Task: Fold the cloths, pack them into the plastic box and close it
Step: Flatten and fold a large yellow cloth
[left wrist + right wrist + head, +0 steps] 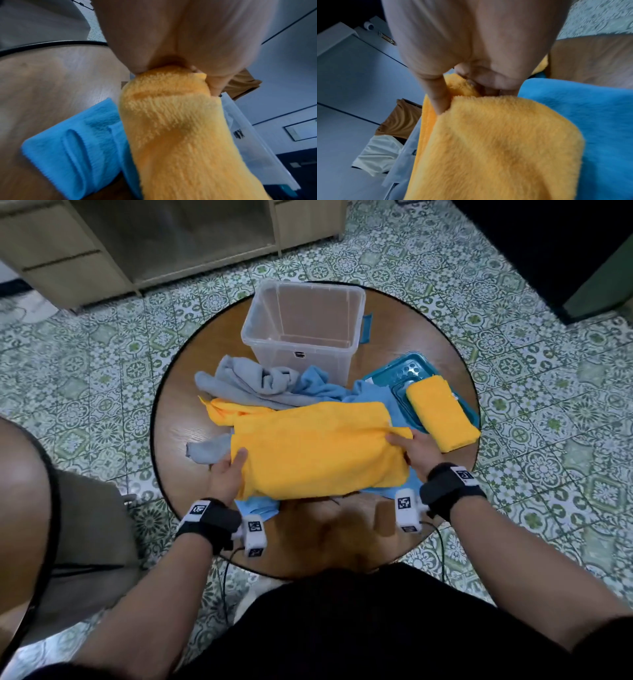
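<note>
A large yellow cloth (pixel 315 446) lies half folded across the middle of the round table. My left hand (pixel 227 470) pinches its left edge (pixel 164 75), thumb on top. At the cloth's right edge (pixel 471 94), my right hand (pixel 416 448) pinches it between thumb and fingers. A folded yellow cloth (pixel 442 412) rests on the teal lid (pixel 387 371) at the right. The clear plastic box (pixel 301 326) stands open and empty at the back. A grey cloth (pixel 246 381) and a blue cloth (pixel 329 390) lie crumpled behind the yellow one.
The wooden table (pixel 191 412) has a black rim, with tiled floor all round. Blue cloth (pixel 73 147) also shows under the yellow cloth's near edge. A wooden cabinet (pixel 137 244) stands beyond the table. A chair (pixel 85 529) sits at my left.
</note>
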Motion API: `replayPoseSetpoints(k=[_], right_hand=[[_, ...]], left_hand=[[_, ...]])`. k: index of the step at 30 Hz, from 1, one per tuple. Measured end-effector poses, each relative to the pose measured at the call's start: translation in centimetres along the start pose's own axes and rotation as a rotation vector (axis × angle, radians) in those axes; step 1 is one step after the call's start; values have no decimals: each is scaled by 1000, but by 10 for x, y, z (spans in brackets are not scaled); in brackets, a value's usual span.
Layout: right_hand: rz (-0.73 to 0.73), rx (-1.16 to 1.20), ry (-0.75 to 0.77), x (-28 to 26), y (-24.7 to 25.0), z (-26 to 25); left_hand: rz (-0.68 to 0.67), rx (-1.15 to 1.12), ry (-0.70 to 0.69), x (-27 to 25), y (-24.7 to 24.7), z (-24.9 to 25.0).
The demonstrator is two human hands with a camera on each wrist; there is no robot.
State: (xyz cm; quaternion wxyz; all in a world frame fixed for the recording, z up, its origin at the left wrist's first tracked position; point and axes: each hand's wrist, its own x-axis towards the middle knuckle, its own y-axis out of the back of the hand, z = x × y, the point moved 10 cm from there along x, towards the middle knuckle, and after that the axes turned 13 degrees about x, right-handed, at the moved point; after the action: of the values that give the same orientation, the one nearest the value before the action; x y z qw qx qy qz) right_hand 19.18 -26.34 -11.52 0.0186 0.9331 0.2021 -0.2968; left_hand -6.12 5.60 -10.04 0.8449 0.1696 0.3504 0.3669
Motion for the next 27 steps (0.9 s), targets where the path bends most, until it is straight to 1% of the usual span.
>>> replayPoseSetpoints(k=[2,3,5,8,10,13,15,16,18,19,21,22,24,27], right_hand=[[50,-34,44,11,-4,-17],[80,-72,61,15,-3,-23],[137,-181,84,22,-1,-33],[213,-324,102,33,0,-43],[293,-353,139,41,4,-50],[346,-313,144,45,3,-50],[336,-273,123,45,-3,-43],[329,-251,102,47,-4,-39],[315,-244,43,50,-6,-33],[285,-255,3,52,-8,-29],[191,-263,-74,56,-17,-21],[168,-245,-95,55,-20,-20],[167,-216,-90,55,-19,-24],[234,-141,-7,55,-13,-38]], left_hand=[[83,48,-20,9,13,4],[99,50,-34,16,16,5],[107,79,-54,30,18,6],[116,159,-21,53,18,0],[124,210,-10,63,15,3],[118,257,17,68,11,5],[80,223,23,74,7,-3],[65,190,10,77,4,-6],[29,123,32,82,0,-10],[-5,84,47,86,-4,-12],[-80,37,17,89,-11,-7],[-106,5,8,89,-13,-3],[-130,-53,5,88,-16,2],[-73,-97,3,84,-8,5]])
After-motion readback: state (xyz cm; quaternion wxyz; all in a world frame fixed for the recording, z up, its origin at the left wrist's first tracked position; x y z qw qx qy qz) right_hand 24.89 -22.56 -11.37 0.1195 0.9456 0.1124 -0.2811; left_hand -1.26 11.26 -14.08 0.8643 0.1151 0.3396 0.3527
